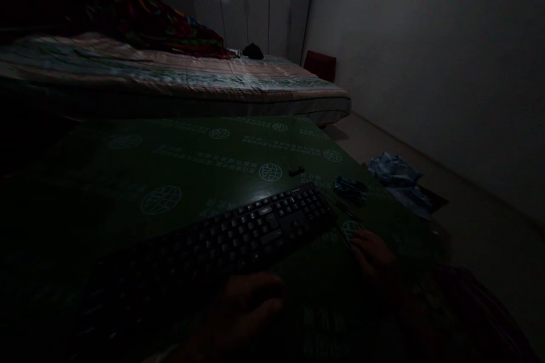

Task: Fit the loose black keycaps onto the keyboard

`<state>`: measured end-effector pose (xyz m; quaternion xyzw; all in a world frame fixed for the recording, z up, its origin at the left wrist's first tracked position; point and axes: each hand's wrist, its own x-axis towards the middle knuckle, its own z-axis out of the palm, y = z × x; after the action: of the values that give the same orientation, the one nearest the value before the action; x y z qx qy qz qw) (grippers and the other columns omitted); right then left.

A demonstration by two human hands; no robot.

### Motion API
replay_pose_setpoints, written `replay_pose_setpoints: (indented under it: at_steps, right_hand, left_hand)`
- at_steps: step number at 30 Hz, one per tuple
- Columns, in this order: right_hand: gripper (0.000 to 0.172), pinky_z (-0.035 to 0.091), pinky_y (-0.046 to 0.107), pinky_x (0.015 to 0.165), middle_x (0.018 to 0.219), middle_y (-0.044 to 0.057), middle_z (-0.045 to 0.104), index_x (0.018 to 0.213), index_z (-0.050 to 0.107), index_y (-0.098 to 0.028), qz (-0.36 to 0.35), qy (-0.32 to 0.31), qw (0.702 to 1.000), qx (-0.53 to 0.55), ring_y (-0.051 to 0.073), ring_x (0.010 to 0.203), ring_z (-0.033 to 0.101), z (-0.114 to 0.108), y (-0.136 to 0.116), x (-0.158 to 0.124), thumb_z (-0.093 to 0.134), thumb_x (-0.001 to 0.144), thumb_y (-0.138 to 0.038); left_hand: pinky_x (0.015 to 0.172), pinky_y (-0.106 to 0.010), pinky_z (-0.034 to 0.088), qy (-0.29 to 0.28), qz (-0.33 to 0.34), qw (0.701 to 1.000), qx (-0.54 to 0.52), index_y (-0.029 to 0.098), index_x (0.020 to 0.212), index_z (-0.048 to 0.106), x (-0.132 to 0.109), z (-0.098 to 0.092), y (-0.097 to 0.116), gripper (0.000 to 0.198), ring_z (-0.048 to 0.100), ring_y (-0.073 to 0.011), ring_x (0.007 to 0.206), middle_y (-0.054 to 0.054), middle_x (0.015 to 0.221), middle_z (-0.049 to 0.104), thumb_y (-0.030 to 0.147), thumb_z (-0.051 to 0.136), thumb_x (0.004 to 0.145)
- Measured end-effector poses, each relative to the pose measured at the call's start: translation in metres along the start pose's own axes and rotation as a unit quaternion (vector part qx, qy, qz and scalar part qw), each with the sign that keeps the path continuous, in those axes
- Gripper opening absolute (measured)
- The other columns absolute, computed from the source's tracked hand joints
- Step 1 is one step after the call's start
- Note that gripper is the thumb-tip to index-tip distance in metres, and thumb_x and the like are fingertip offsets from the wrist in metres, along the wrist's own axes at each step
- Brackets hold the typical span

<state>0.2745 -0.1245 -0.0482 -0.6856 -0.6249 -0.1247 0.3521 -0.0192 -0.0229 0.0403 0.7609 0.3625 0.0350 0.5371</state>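
A black keyboard lies at a slant across the green table, its near left part lost in shadow. My left hand is at the keyboard's front edge, fingers loosely curled and thumb apart, with nothing visible between them. To the right of the keyboard, my right hand is closed on a thin dark stick whose tip points toward the keyboard's right end; its exact kind is too dim to tell. Beyond that end lie a small dark piece, a crumpled dark blue cloth and a thin dark object.
A bed with a patterned blanket stands behind the table. Light blue fabric lies to the right, past the table's edge. A pale wall rises on the right, wardrobe doors at the back. The room is very dark.
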Motion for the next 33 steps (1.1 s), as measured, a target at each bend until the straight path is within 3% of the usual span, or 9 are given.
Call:
replay_pose_setpoints:
  at_steps: [2,4,8,10,13,19,24,33]
  right_hand:
    - [0.016,0.056,0.045,0.079,0.098,0.011,0.067,0.090,0.066,-0.020,-0.001,0.005,1.000,-0.002,0.024,0.093,0.063,0.000,-0.001,0.000,0.051,0.087,-0.024]
    - [0.017,0.056,0.044,0.078,0.097,0.011,0.067,0.089,0.067,-0.020,-0.003,0.015,1.000,-0.014,0.024,0.092,0.063,0.001,-0.001,0.000,0.051,0.087,-0.026]
    - [0.021,0.056,0.042,0.077,0.096,0.012,0.067,0.086,0.068,-0.018,-0.006,0.005,0.999,-0.040,0.023,0.092,0.064,0.001,0.000,0.000,0.050,0.087,-0.029]
    - [0.021,0.056,0.042,0.078,0.097,0.012,0.067,0.086,0.068,-0.018,-0.006,-0.003,0.999,-0.040,0.023,0.092,0.063,0.001,0.001,-0.001,0.050,0.087,-0.029]
    - [0.021,0.055,0.043,0.080,0.099,0.011,0.067,0.088,0.068,-0.018,-0.001,-0.008,0.999,-0.034,0.023,0.094,0.063,0.002,0.003,-0.002,0.051,0.087,-0.029]
    - [0.023,0.056,0.042,0.077,0.096,0.012,0.067,0.084,0.069,-0.018,0.016,0.007,1.000,-0.012,0.024,0.092,0.064,0.001,-0.002,-0.001,0.051,0.086,-0.031]
    - [0.022,0.055,0.041,0.079,0.097,0.011,0.068,0.087,0.069,-0.019,0.057,-0.015,0.997,0.041,0.023,0.091,0.064,-0.008,-0.005,0.012,0.051,0.087,-0.031]
    - [0.016,0.055,0.038,0.077,0.090,0.010,0.069,0.084,0.069,-0.019,-0.016,0.019,0.998,0.056,0.022,0.086,0.066,-0.012,0.007,0.081,0.055,0.084,-0.028]
  left_hand:
    - [0.068,-0.023,0.050,0.087,0.070,0.991,0.074,0.022,0.089,0.068,-0.002,0.003,-0.004,0.020,0.065,-0.0184,0.078,-0.003,0.085,0.071,0.033,0.054,0.081]
    - [0.071,-0.021,0.050,0.182,0.158,0.958,0.155,0.024,0.095,0.066,-0.001,0.004,-0.013,0.017,0.065,-0.0164,0.079,-0.002,0.089,0.071,0.029,0.055,0.082]
    - [0.082,-0.024,0.051,0.320,0.339,0.830,0.306,0.018,0.117,0.054,0.008,0.000,-0.037,0.032,0.064,-0.0166,0.092,-0.007,0.104,0.068,0.016,0.050,0.085]
    - [0.085,-0.029,0.052,0.358,0.362,0.780,0.363,0.014,0.116,0.053,0.014,-0.003,-0.044,0.033,0.061,-0.0205,0.102,-0.013,0.113,0.063,0.013,0.051,0.084]
    - [0.088,-0.038,0.051,0.381,0.354,0.745,0.418,0.012,0.106,0.057,0.019,-0.007,-0.046,0.025,0.053,-0.0271,0.114,-0.018,0.119,0.059,0.012,0.054,0.082]
    - [0.089,-0.043,0.051,0.380,0.337,0.730,0.458,0.015,0.097,0.060,0.023,-0.011,-0.047,0.017,0.049,-0.0302,0.119,-0.016,0.120,0.059,0.014,0.054,0.081]
    - [0.088,-0.045,0.050,0.380,0.324,0.736,0.458,0.014,0.100,0.060,0.026,-0.014,-0.052,0.019,0.050,-0.0310,0.119,-0.016,0.120,0.059,0.015,0.054,0.081]
    - [0.091,-0.050,0.047,0.394,0.322,0.754,0.416,0.012,0.101,0.058,0.028,-0.010,-0.056,0.019,0.047,-0.0332,0.121,-0.019,0.120,0.057,0.013,0.053,0.083]
